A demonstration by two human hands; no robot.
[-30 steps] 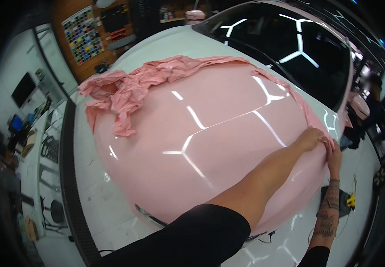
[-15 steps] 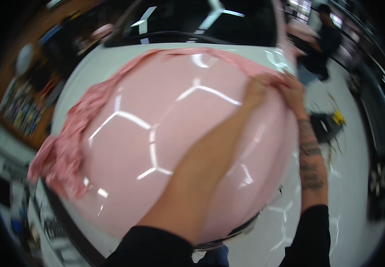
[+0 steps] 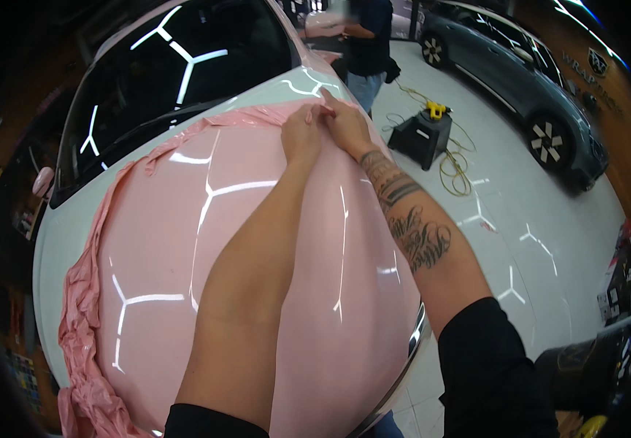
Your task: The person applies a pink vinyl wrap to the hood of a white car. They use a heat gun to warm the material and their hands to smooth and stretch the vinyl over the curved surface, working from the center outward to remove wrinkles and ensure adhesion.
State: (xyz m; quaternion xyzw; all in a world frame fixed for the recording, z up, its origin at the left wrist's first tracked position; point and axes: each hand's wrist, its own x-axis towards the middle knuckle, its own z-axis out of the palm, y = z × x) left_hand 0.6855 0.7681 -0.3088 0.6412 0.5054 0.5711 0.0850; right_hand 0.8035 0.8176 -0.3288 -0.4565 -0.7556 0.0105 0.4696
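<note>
Glossy pink vinyl film [image 3: 158, 248] lies over the hood of a white car [image 3: 51, 285]. The film's edge is loose and wrinkled along the windshield side, and bunched into thick folds down the left. At the far right corner of the hood, my left hand [image 3: 303, 133] is closed on the film's edge. My right hand [image 3: 346, 125] pinches the same edge just beside it, with the index finger pointing up. Both hands nearly touch, and the film between them is mostly hidden by the fingers.
Beyond the hood is the dark windshield [image 3: 206, 73]. Another person [image 3: 368, 44] stands past the fender. A black stand [image 3: 422, 139] carries a yellow tool [image 3: 438, 110], its yellow cord looped on the floor. A grey-blue car [image 3: 498, 58] is parked at the right.
My view has swung to the right, so the car now appears tilted and more of the right-hand floor shows. Both hands still hold the film edge and are closer together.
</note>
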